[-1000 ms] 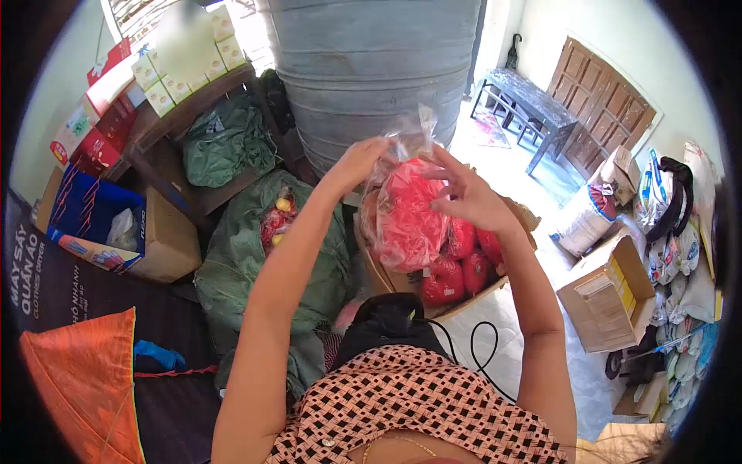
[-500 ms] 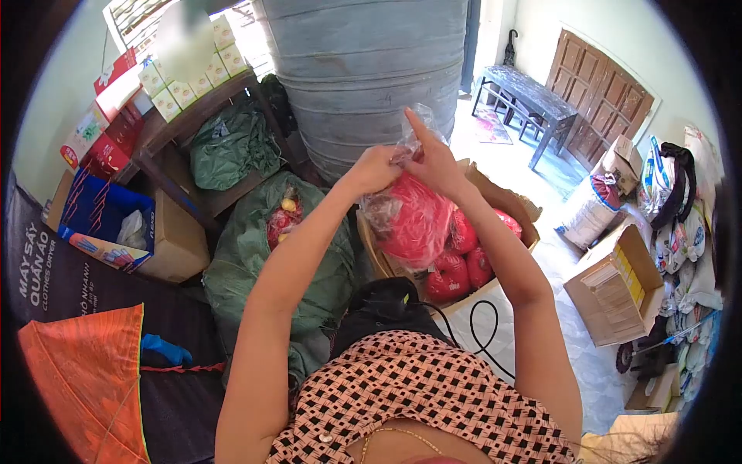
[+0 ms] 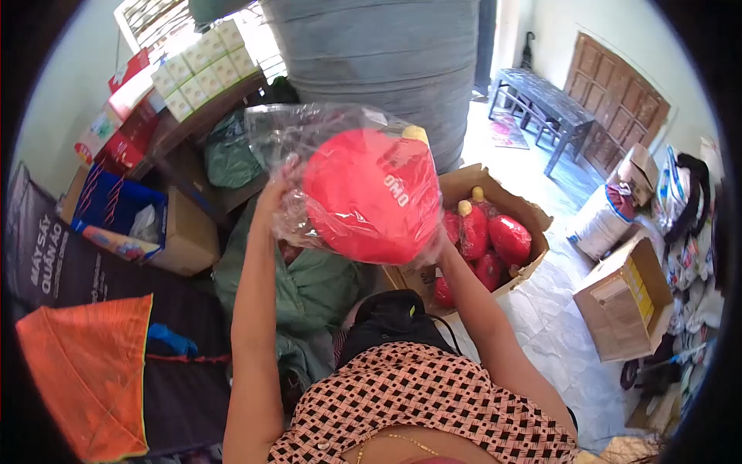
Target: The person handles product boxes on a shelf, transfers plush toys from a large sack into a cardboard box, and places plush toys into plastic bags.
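Up in front of me is a round red stuffed item, like a cushion, lettered OMO (image 3: 363,197), with a yellow knob at its top right, inside a clear plastic bag (image 3: 270,127). My left hand (image 3: 280,189) grips the bag at its left side, fingers partly behind the plastic. At the lower right edge, my right hand (image 3: 444,241) holds the item, its fingers mostly hidden behind it. Just below and to the right stands an open cardboard box (image 3: 533,271) holding several similar red wrapped items (image 3: 510,240) with yellow knobs.
A large green sack (image 3: 325,290) lies left of the box, and a big grey cylindrical container (image 3: 379,62) stands behind. Further left are a carton with a blue lining (image 3: 193,236) and an orange kite-like cloth (image 3: 89,371). Another open carton (image 3: 618,309) sits at right.
The red item has come up out of the box area, to the left and nearer me, turned so the lettering shows. My hands have parted from its bag's top to its two sides.
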The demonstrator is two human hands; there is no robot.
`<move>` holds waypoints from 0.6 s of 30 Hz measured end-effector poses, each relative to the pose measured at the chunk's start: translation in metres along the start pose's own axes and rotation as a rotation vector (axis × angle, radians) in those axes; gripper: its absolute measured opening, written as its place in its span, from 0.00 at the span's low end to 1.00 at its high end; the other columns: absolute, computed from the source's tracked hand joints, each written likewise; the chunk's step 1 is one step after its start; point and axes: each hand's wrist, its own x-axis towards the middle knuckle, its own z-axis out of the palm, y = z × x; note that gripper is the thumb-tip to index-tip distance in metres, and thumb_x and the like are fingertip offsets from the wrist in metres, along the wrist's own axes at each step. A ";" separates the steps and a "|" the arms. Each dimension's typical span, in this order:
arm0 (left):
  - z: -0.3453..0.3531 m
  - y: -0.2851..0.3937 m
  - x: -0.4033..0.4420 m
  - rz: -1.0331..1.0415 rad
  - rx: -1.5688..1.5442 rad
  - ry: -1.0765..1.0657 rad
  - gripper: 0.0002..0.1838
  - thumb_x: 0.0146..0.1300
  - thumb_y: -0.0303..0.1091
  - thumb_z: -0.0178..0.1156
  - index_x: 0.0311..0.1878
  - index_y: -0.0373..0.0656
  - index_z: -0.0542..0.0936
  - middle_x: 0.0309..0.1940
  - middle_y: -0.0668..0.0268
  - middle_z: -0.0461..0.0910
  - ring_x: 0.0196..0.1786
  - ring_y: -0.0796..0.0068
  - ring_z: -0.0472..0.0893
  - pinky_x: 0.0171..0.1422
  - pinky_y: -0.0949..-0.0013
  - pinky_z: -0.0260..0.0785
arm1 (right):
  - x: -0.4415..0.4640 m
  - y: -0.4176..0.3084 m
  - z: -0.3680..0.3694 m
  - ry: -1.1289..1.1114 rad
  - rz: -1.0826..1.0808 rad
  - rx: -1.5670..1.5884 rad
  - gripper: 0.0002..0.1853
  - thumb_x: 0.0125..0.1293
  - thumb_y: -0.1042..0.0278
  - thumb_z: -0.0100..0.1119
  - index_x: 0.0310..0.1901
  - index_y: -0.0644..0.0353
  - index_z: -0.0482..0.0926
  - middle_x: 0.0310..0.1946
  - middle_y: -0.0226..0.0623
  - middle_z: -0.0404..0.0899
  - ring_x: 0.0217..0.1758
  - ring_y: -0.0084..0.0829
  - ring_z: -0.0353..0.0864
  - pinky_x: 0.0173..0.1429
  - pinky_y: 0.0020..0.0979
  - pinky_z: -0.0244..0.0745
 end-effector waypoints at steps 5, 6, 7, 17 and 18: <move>-0.015 -0.040 -0.067 -0.258 0.095 0.340 0.33 0.61 0.44 0.50 0.71 0.49 0.59 0.66 0.65 0.64 0.68 0.66 0.63 0.62 0.60 0.64 | 0.037 -0.009 -0.026 -0.103 0.457 0.064 0.31 0.63 0.41 0.51 0.59 0.58 0.70 0.55 0.40 0.75 0.57 0.40 0.75 0.62 0.43 0.70; -0.066 -0.076 -0.066 -0.290 0.105 0.420 0.33 0.62 0.48 0.49 0.70 0.50 0.61 0.64 0.69 0.66 0.64 0.66 0.66 0.60 0.57 0.63 | 0.029 -0.013 -0.025 -0.071 0.417 0.014 0.30 0.63 0.42 0.53 0.58 0.58 0.71 0.55 0.40 0.76 0.56 0.39 0.76 0.63 0.43 0.70; -0.064 -0.077 -0.072 -0.296 0.044 0.382 0.32 0.62 0.50 0.48 0.69 0.51 0.61 0.64 0.68 0.66 0.63 0.65 0.67 0.60 0.55 0.62 | 0.026 -0.015 -0.034 -0.108 0.419 -0.049 0.30 0.63 0.43 0.53 0.58 0.59 0.71 0.55 0.40 0.76 0.56 0.39 0.76 0.63 0.43 0.69; -0.026 -0.098 -0.083 -0.357 -0.040 0.145 0.36 0.63 0.63 0.45 0.69 0.53 0.61 0.64 0.66 0.66 0.61 0.60 0.69 0.63 0.55 0.58 | -0.023 -0.019 -0.013 0.031 0.297 -0.236 0.25 0.60 0.61 0.61 0.57 0.63 0.71 0.51 0.39 0.78 0.49 0.36 0.80 0.57 0.39 0.75; -0.032 -0.115 -0.086 -0.331 0.085 0.191 0.37 0.62 0.64 0.46 0.69 0.53 0.61 0.65 0.66 0.66 0.61 0.59 0.69 0.64 0.55 0.58 | -0.031 -0.017 -0.002 0.015 0.288 -0.371 0.24 0.60 0.63 0.61 0.57 0.63 0.71 0.50 0.39 0.78 0.47 0.35 0.81 0.56 0.39 0.76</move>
